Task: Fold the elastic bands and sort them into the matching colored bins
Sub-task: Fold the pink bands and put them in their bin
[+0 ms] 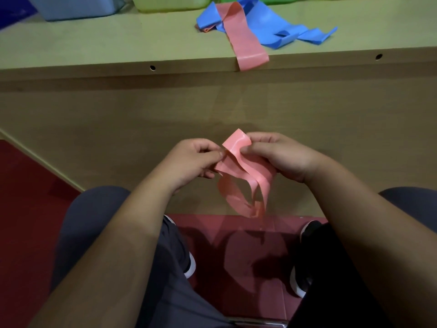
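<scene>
Table (118, 43) spans the top. Blue bin (78, 8) and lime bin (170, 3) stand at 11 to 12 o'clock. Blue bands (272, 24) lie crumpled at 1 o'clock. Spare band (246, 43), pink, lies across them, long axis 11 to 5 o'clock, near end overhanging the table edge. At centre, left hand (189, 162) and right hand (276, 155) each pinch the folded top of the held band (238, 171). It is pink, off the table, and its loops hang toward 6 o'clock.

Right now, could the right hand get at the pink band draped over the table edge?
Likely not yet: right hand and left hand both pinch the held pink band. The way to the draped pink band looks open once it lets go.
</scene>
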`<action>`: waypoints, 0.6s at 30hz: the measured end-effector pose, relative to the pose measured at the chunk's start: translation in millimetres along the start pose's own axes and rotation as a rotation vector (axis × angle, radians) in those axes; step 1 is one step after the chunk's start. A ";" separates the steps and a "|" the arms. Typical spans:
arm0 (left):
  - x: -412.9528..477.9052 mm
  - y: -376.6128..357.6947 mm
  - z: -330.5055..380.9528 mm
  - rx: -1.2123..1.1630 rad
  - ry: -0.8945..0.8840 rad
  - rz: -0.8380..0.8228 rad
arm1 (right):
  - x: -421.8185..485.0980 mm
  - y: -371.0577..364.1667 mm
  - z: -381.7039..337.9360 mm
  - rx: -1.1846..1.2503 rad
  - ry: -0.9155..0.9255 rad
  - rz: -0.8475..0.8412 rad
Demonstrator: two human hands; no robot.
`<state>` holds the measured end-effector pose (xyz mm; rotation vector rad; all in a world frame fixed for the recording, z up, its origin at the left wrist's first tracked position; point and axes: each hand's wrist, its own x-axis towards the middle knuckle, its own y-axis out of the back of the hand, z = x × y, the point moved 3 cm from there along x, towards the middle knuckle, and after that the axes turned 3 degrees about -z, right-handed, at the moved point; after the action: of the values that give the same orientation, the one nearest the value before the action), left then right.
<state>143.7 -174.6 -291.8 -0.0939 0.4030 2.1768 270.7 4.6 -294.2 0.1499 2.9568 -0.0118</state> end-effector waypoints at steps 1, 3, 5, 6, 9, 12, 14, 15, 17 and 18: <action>0.4 0.7 -0.2 0.005 0.001 0.008 | -0.6 -0.5 0.0 -0.011 -0.006 0.000; 0.8 2.3 0.0 0.019 -0.002 0.022 | -1.3 -2.0 1.1 -0.028 -0.024 -0.004; -0.1 4.1 1.1 0.056 -0.014 0.050 | -1.9 -3.9 1.8 -0.054 -0.042 -0.013; -0.6 4.8 2.0 0.083 -0.022 0.070 | -2.3 -4.6 1.9 -0.073 -0.048 -0.016; -2.2 5.7 4.7 0.160 -0.046 0.122 | -4.4 -6.4 -0.1 -0.101 -0.052 -0.033; -2.8 6.6 5.7 0.216 -0.065 0.139 | -3.9 -7.3 -0.9 -0.113 -0.048 -0.027; -4.0 6.4 6.6 0.235 -0.079 0.140 | -3.2 -7.1 -1.6 -0.118 -0.053 -0.014; -4.7 6.0 7.4 0.242 -0.086 0.144 | -3.0 -6.9 -1.8 -0.128 -0.057 -0.012; -6.4 5.4 9.9 0.259 -0.102 0.158 | -3.3 -6.7 -2.0 -0.154 -0.066 -0.013; -7.0 5.5 11.3 0.264 -0.105 0.163 | -3.5 -6.5 -1.7 -0.169 -0.068 -0.017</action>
<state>144.4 -179.3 -278.3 0.2057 0.6525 2.2542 273.1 -2.2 -291.9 0.0989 2.8743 0.2249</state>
